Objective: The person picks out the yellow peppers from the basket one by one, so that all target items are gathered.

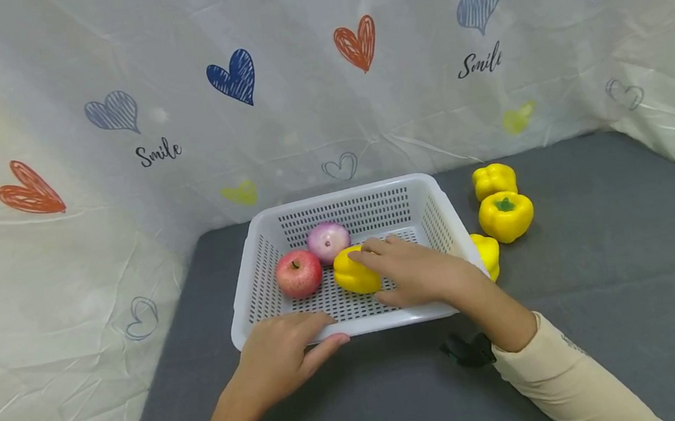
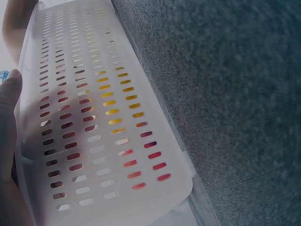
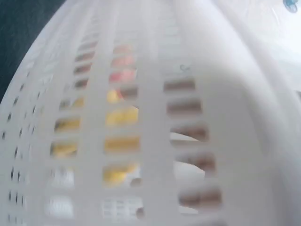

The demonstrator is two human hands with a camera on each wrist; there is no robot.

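A white perforated plastic basket (image 1: 444,217) holds a red apple (image 1: 299,274), a purple onion (image 1: 328,242) and a yellow bell pepper (image 1: 352,273). My left hand (image 1: 284,351) grips the near-left rim, fingers inside and thumb along the outside. Part of that hand (image 2: 9,141) shows beside the basket wall in the left wrist view. Reaching over the near-right side, my right hand (image 1: 413,267) holds the bell pepper, forefinger over its top and thumb at its near edge. Through the slots in the right wrist view, the pepper (image 3: 121,143) shows blurred.
To the right of the basket, more yellow bell peppers (image 1: 505,216) rest on the grey cloth-covered table (image 1: 611,265); one is partly hidden behind the basket and right arm. A pale curtain (image 1: 287,127) printed with hearts hangs behind.
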